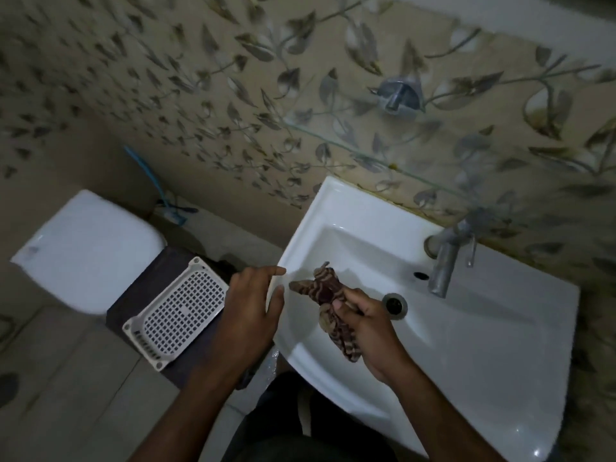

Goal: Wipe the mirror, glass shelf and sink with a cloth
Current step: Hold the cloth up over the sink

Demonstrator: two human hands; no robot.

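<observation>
At far left, a white toilet cistern, then a perforated tray on a dark stand. Mid-frame, left hand with relaxed fingers on the sink rim. Right of it, right hand gripping a bunched striped cloth over the basin, drain and tap just beyond.

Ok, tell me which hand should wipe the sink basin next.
Right. The right hand already grips the cloth over the sink basin; the left hand holds nothing and rests at the sink's left rim.
</observation>
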